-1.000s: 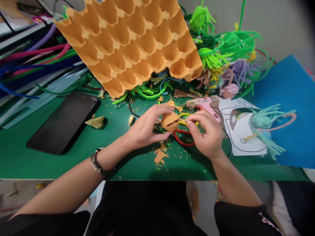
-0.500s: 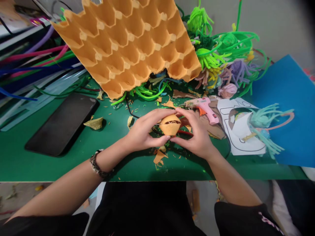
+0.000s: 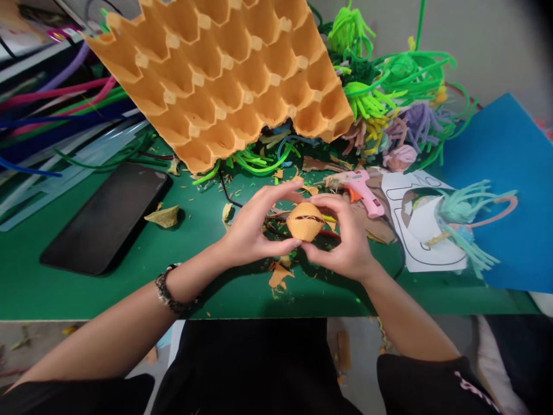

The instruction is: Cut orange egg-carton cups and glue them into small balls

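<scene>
The left hand [image 3: 254,227] and right hand [image 3: 345,236] are closed together on a small orange cardboard ball [image 3: 305,221], thumbs below and fingers over its top, held just above the middle of the green tabletop [image 3: 64,288], near its front edge. Orange scraps [image 3: 280,274] lie under the hands. A pink glue gun [image 3: 360,189] rests just behind the right hand. A black phone [image 3: 108,216] lies toward the left edge. An orange egg tray [image 3: 224,75] leans at the back edge.
</scene>
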`<state>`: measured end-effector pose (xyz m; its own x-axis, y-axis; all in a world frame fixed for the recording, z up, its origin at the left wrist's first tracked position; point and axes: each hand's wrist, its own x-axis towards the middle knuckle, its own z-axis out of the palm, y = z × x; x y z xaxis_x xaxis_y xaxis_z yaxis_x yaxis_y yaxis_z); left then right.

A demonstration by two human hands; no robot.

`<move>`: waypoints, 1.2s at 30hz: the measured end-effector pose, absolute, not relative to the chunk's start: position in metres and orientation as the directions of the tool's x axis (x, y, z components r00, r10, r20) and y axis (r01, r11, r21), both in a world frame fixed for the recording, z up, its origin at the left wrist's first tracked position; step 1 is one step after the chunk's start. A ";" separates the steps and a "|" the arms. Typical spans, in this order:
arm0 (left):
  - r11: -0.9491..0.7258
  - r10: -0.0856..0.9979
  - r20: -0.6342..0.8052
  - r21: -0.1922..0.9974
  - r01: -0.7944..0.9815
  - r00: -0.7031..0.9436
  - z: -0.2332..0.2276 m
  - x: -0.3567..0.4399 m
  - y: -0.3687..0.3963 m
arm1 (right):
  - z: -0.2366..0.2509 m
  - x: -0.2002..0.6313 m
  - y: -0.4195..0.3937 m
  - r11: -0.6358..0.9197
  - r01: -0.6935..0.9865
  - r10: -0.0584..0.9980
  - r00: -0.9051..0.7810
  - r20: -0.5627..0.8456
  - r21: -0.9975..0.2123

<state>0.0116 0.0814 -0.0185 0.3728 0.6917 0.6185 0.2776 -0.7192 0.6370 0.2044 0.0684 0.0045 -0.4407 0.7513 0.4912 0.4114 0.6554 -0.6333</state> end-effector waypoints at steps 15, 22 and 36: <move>-0.725 0.686 0.621 0.621 0.296 0.378 -0.019 0.011 0.082 | 0.009 0.210 0.072 0.787 0.457 0.611 -0.480 0.629 -0.415; -0.754 0.656 0.657 0.542 0.371 0.372 -0.018 0.011 0.081 | 0.009 0.213 0.073 0.804 0.433 0.591 -0.498 0.635 -0.408; -0.616 0.759 0.524 0.770 0.167 0.387 -0.021 0.007 0.087 | 0.007 0.210 0.073 0.655 0.409 0.752 -0.438 0.493 -0.635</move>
<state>0.0075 0.0868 -0.0215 0.3867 0.7588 0.5240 0.1667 -0.6164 0.7696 0.2096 0.0725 0.0066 -0.4378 0.7520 0.4929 0.4092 0.6547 -0.6355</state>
